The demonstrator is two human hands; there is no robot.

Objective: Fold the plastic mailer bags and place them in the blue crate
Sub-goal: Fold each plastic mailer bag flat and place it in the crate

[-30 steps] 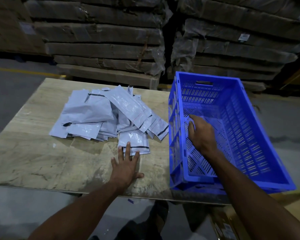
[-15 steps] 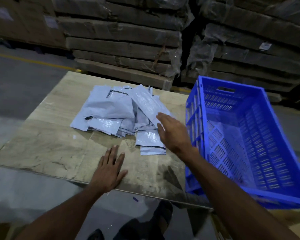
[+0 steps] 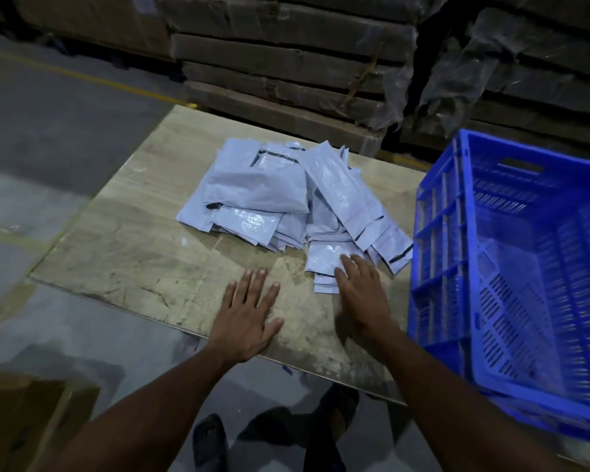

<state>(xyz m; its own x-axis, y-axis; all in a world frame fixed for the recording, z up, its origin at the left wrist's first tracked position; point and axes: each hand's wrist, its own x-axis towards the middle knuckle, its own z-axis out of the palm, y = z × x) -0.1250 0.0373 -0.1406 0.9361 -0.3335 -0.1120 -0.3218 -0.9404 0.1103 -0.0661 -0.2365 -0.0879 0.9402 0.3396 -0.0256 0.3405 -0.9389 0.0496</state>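
A loose heap of grey plastic mailer bags (image 3: 269, 189) lies on the wooden table top (image 3: 143, 253). The nearest bag (image 3: 324, 257) sits at the heap's front edge. My right hand (image 3: 358, 294) lies flat with straight fingers on that bag's near corner. My left hand (image 3: 246, 315) rests flat on the bare table, fingers spread, just left of the bag. The blue crate (image 3: 436, 233) stands on the table's right end; a pale bag lies on its slatted floor (image 3: 501, 260).
Stacks of wrapped flat cardboard (image 3: 286, 63) stand behind the table. A cardboard box (image 3: 17, 420) sits at the lower left on the grey floor. My feet (image 3: 212, 441) show under the near table edge.
My right hand came out of the crate, crossed left over the heap and now lies on the nearest bag. My left hand slid back from that bag onto bare table.
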